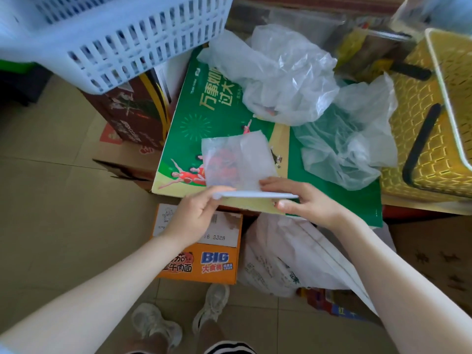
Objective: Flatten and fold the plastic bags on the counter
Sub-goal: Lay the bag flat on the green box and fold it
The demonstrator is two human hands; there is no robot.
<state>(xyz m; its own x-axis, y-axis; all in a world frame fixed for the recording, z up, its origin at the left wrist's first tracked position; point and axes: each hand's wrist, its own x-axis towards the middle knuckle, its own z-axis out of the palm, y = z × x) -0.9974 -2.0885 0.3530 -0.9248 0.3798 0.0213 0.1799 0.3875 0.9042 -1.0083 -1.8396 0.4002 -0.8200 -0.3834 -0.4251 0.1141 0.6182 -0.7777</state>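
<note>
Translucent flattened bag [236, 159] on green box [224, 116]; left hand [196, 215] and right hand [304, 200] pinch its near folded edge. Crumpled bags [293, 72] behind.

"BIG" on orange carton [204, 267], "TEAM CHINA" on green box [194, 118]

Both forearms are bare to the edge of the frame, with no sleeves, watch or rings visible on the left hand [196, 215] or the right hand [306, 200]. On the feet are pale, off-white knit sneakers [158, 325] with chunky soles and grey-smudged uppers. At the bottom edge of the frame, a strip of black-and-white striped fabric [229, 348] shows, apparently shorts.
</note>
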